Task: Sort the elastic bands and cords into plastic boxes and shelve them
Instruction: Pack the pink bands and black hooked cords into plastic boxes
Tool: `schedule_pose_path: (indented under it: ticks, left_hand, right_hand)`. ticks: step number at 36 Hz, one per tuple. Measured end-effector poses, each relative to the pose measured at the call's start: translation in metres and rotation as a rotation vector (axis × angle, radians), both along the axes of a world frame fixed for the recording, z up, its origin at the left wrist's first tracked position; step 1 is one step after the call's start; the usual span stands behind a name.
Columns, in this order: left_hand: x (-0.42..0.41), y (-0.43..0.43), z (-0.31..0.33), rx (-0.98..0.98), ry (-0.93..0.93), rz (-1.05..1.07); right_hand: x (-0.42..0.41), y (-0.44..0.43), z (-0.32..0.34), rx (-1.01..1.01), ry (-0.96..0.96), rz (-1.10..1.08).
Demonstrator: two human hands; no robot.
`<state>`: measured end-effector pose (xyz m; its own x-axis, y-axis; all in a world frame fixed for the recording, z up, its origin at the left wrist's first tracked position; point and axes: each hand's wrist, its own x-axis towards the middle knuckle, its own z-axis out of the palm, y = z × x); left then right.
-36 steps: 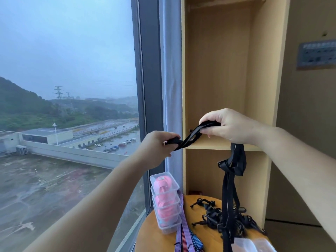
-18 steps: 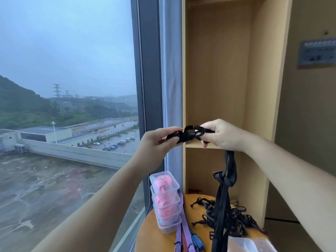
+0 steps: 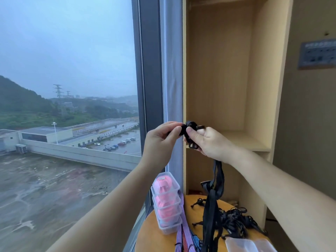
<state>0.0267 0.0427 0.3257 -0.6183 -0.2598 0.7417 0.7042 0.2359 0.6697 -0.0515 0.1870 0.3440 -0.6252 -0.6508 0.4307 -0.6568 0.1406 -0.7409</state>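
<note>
Window side, tabletop (image 3: pixel 149 231): stacked plastic boxes (image 3: pixel 166 200) hold pink bands. Left hand (image 3: pixel 160 137) pinches small coil of black elastic band (image 3: pixel 211 202). Right hand (image 3: pixel 209 142), almost touching left, grips same coil, and tail drops to black cord pile (image 3: pixel 234 220).

I read step as winding band before boxing. Next move, I judge: feed in hanging tail, hold wraps tight, then lower coil into clear plastic box (image 3: pixel 249 245).

One second ago hands are apart with band stretched between; now they meet, band bunched.

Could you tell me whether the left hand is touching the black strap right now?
Touching. The head view shows the left hand pinching the coiled end of the black strap between thumb and fingers.
</note>
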Motion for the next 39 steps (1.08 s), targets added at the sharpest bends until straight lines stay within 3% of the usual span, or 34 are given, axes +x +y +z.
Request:
schedule_pose_path:
  ticks: [8, 13, 18, 20, 25, 28, 34, 39]
  left_hand:
    - [-0.008, 0.001, -0.01, 0.007, -0.119, 0.146]
    - [-0.011, 0.003, -0.013, -0.31, -0.153, 0.336]
    - [-0.014, 0.001, -0.021, -0.344, -0.186, 0.502]
    - [-0.014, 0.0, -0.024, -0.34, -0.227, 0.446]
    - [-0.008, -0.003, -0.025, -0.315, -0.414, 0.072]
    - [-0.006, -0.006, -0.027, -0.335, -0.477, -0.013]
    - [-0.011, -0.005, -0.03, -0.53, -0.305, 0.457]
    - [-0.013, -0.006, -0.031, -0.642, -0.226, 0.639]
  right_hand:
    - [0.013, 0.003, -0.004, -0.187, -0.111, -0.017]
    - [0.012, -0.002, -0.008, -0.261, -0.242, -0.07]
    - [0.011, 0.0, -0.011, -0.284, -0.192, -0.051]
    - [0.01, 0.003, -0.011, -0.27, -0.173, -0.043]
    - [0.008, 0.008, -0.014, -0.25, -0.161, -0.022]
    - [0.008, 0.007, -0.016, -0.24, -0.139, -0.027]
    - [0.009, 0.0, -0.019, -0.197, -0.156, -0.031]
    - [0.01, -0.003, -0.019, -0.216, -0.256, 0.012]
